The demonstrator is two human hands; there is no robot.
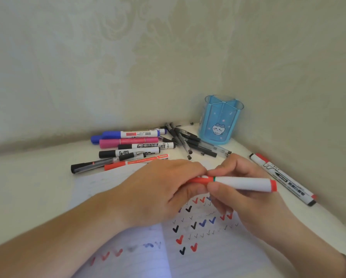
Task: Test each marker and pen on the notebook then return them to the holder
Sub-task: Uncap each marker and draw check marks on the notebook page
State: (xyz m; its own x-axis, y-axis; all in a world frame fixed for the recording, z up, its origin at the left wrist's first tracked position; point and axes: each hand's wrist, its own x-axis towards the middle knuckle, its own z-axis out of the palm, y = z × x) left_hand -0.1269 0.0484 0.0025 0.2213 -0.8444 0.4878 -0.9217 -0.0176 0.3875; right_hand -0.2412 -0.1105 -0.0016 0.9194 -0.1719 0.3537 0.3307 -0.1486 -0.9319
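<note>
We hold one red-and-white marker point(242, 182) level above the open notebook point(204, 245), which lies at the near edge of the white desk point(27, 177). Our left hand point(160, 189) wraps its fingers round the red cap end, and our right hand point(238, 189) pinches the white barrel just beside the cap, thumb below and fingers over the top; both hands are closed on the marker. The page under them carries rows of red, black and blue check marks.

The blue translucent holder point(220, 121) stands upright in the desk's far right corner, against the wall. Through its divided walls we see no pens in the compartments that show.

Along the far edge, left of the holder, lies a loose pile of markers point(132, 145) in blue, pink, black and red. Between that pile and the holder a heap of thin black pens point(190, 141) lies crossed over one another, just beside the holder's base. Another red-capped marker point(282, 177) lies alone by the right edge, near our right hand.
</note>
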